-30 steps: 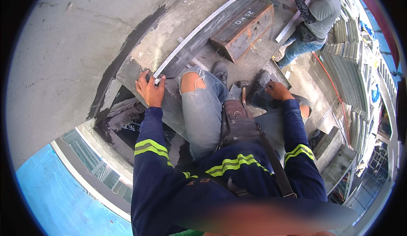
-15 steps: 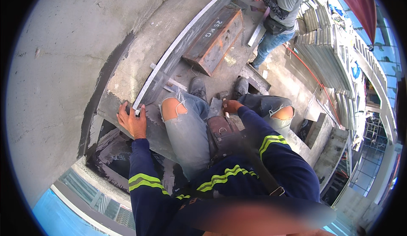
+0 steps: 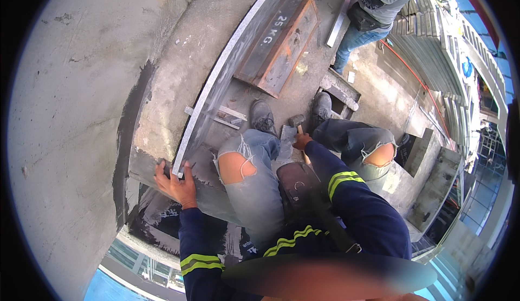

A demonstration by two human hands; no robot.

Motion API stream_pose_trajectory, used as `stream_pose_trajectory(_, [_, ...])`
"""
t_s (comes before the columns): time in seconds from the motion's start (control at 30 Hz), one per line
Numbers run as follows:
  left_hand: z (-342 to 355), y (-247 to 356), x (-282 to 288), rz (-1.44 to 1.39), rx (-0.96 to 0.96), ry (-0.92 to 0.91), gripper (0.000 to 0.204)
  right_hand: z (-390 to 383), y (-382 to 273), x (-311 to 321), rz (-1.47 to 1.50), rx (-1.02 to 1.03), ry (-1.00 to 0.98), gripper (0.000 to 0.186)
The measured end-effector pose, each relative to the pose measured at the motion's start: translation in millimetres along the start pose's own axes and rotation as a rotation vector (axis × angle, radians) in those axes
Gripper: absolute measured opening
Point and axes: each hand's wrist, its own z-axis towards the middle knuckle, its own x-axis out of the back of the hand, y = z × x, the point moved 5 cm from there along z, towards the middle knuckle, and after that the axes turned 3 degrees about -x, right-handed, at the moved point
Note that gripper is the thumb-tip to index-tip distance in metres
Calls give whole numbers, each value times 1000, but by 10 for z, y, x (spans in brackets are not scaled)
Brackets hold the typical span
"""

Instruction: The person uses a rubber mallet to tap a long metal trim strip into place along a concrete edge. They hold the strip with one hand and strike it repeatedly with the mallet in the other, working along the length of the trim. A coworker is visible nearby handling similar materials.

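My left hand (image 3: 173, 187) has its fingers spread at the near end of a long dark slab (image 3: 211, 109) with a pale top edge, touching that end and the concrete ledge (image 3: 154, 138). My right hand (image 3: 303, 141) is closed round the wooden handle of a hammer (image 3: 297, 120), between my bent legs. A short grey offcut (image 3: 288, 138) lies beside the hammer. A dark leather bag (image 3: 295, 184) sits at my lap.
A rusty metal box (image 3: 275, 46) stands beyond my boots. A co-worker (image 3: 374, 3) stands at upper right near a silver bar (image 3: 338, 22). A recessed opening (image 3: 338, 98), an orange hose (image 3: 411, 71) and stacked boards (image 3: 433, 46) are to the right, a concrete wall (image 3: 70, 117) left.
My right hand has come down from beside my right knee and closed on the hammer handle. My left hand stays at the slab's end. The view has shifted.
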Motion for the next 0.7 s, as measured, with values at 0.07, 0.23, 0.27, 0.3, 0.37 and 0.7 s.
stream_pose_trajectory(0.07, [2,-6,-3,-10,-11,-1,38,108,-16,-124,-9,-3,16,58])
stream_pose_trajectory(0.23, [-9,-1,-7,-56,-19,31,38,343,107,-362,77,-55,-4,56])
stream_pose_trajectory(0.27, [-12,-3,-13,-61,-28,39,39,392,146,-393,74,-93,-30,57])
stream_pose_trajectory(0.3, [-23,-24,-27,-53,-9,10,38,443,149,-392,108,-86,-12,55])
stream_pose_trajectory(0.37, [-33,-41,-40,-66,-34,30,39,506,186,-381,125,-168,-26,53])
stream_pose_trajectory(0.7, [10,40,29,-56,5,2,40,-148,9,224,255,-10,300,40])
